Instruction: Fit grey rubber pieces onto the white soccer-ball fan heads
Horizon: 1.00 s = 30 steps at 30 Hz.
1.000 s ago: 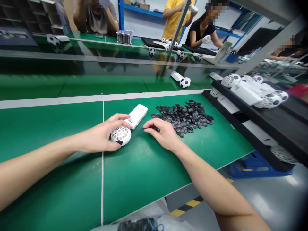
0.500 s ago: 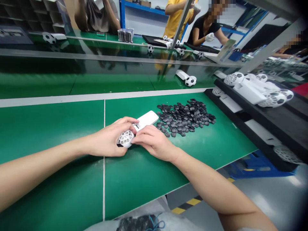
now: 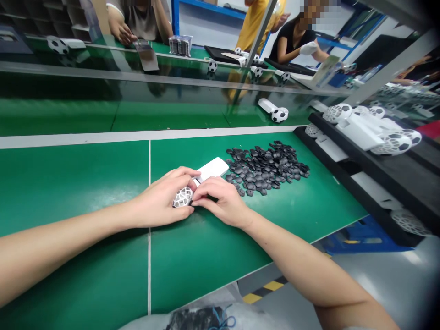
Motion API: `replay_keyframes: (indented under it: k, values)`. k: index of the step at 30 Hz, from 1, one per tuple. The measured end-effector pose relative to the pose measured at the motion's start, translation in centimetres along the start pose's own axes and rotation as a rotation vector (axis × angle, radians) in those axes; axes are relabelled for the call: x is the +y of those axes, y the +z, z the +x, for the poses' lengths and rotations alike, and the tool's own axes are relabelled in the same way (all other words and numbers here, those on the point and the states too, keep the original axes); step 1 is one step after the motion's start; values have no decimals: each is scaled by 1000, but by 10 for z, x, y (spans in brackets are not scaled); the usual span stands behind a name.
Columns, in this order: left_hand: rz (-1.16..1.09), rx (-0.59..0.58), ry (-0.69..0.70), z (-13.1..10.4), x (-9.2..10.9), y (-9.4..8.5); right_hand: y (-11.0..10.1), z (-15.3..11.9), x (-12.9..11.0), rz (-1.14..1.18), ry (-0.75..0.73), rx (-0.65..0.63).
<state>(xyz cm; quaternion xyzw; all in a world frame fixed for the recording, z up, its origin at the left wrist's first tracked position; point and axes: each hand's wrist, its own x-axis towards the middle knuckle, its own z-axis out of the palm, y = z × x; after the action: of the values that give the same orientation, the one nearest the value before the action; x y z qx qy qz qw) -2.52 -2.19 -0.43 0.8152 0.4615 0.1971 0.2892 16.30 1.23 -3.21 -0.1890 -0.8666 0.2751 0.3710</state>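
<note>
Left hand (image 3: 165, 198): curls round a white openwork plastic ball (image 3: 183, 197), gripping it. Right hand (image 3: 223, 199): thumb and fingers meet at the ball's right edge (whether they pinch a piece, cannot tell). White oblong plastic handle (image 3: 215, 168): extends from the ball, away and rightward, over the green tabletop (image 3: 85, 183). Small black angular pieces (image 3: 270, 167): lie heaped just right of the handle. Black stacked trays (image 3: 409, 178), right: bear white ball-ended units (image 3: 359, 130). Beyond: pale green card (image 3: 326, 71), any print too small to read.
</note>
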Motion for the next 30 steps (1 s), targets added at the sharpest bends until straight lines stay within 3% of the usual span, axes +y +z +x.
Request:
replay_keyframes:
  k: [7, 13, 19, 25, 30]
  values:
    - [20, 33, -18, 2, 2, 2, 2, 3, 2, 65, 273, 61]
    - [5, 1, -6, -2, 2, 3, -4, 6, 3, 180, 310, 80]
    - [-31, -95, -102, -16, -4, 1, -21, 3, 10, 79, 356, 304]
    - [-12, 56, -95, -18, -23, -11, -27, 0, 6, -136, 305, 246]
    - [84, 335, -168, 25, -71, -40, -18, -1, 9, -231, 280, 193]
